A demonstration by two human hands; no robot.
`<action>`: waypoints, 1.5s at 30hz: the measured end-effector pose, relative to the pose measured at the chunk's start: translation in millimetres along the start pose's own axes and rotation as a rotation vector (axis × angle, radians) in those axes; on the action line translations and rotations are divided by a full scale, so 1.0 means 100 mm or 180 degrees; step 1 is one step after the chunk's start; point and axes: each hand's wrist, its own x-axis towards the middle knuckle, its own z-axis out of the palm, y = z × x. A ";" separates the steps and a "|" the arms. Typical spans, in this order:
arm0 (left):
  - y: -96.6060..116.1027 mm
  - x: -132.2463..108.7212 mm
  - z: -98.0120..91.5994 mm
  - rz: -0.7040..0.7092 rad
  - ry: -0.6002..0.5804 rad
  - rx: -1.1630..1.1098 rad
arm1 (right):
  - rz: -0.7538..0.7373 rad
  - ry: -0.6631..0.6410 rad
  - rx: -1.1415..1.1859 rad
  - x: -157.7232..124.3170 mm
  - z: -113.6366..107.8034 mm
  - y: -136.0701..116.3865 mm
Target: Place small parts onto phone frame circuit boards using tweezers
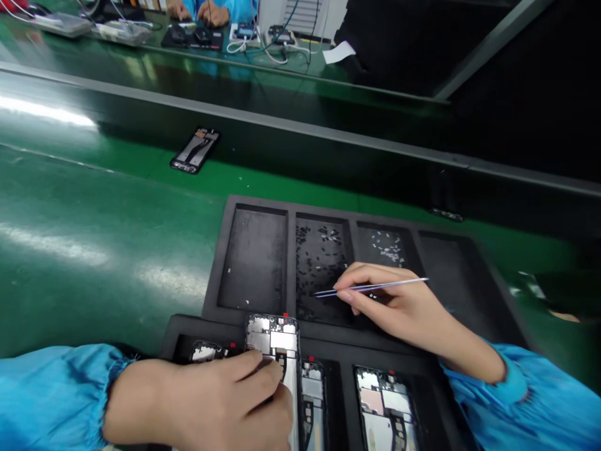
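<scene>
Between the thumb and fingers of my right hand (392,300) is a pair of tweezers (375,287). Their tips point left, over a tray compartment scattered with small black pieces (317,250). My left hand (225,401) is closed around an opened phone (272,338) with its circuit boards showing and a red tab at the top edge. This phone sits higher than the others in the near black foam tray (338,351). Beside it lie more opened phones, one partly behind my left hand, another (313,401) just right and a third (387,407) farther right.
The far black foam tray (213,294) has several compartments; one holds small whitish pieces (389,247). A phone frame (195,150) lies on the green table (117,207). Behind a long rail (235,114), another person's hands (211,12) are at a bench with cables.
</scene>
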 end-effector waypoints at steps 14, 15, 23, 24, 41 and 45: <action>0.08 0.01 -0.05 -0.0267 0.0120 0.0605 | 0.0204 0.0669 0.0315 0.00 0.05 -0.16; 0.13 0.01 -0.04 -0.0470 0.0074 0.0771 | 0.0308 0.0905 0.0296 0.00 0.09 -0.22; 0.23 -0.02 0.01 -0.1071 0.0244 0.1015 | 0.0328 -0.0067 0.1082 0.16 0.61 -0.45; 0.19 -0.03 -0.02 -0.1106 0.0237 0.0985 | 0.0316 -0.0094 0.1115 0.16 0.65 -0.42; -0.26 -0.19 -0.19 -0.1106 -0.0214 0.0421 | -0.0262 -0.0052 0.0916 0.15 0.65 -0.34; -0.24 -0.14 -0.20 -0.1161 -0.0284 0.0299 | -0.0374 0.0008 0.0855 0.15 0.65 -0.35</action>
